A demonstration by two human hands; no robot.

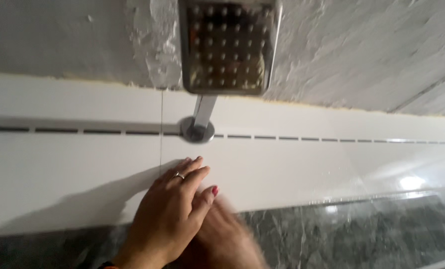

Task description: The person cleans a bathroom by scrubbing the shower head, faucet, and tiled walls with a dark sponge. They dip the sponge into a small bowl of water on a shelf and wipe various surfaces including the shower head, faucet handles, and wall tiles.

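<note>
White wall tile [282, 169] lies below the square shower head [230, 45]; left hand [170, 214] presses flat on it, fingers spread, gripping nothing. Right hand [222, 234] is blurred beneath, grip unclear; steady, even pressure along the tile joint [161, 139] seems wise.

A bathroom shower stall. A square chrome shower head [229, 46] on an arm fixed through a round wall flange [197, 130], glossy white wall tiles [302, 164] above dark marbled tiles [362, 234], and a rough plastered surface [362, 50].
</note>
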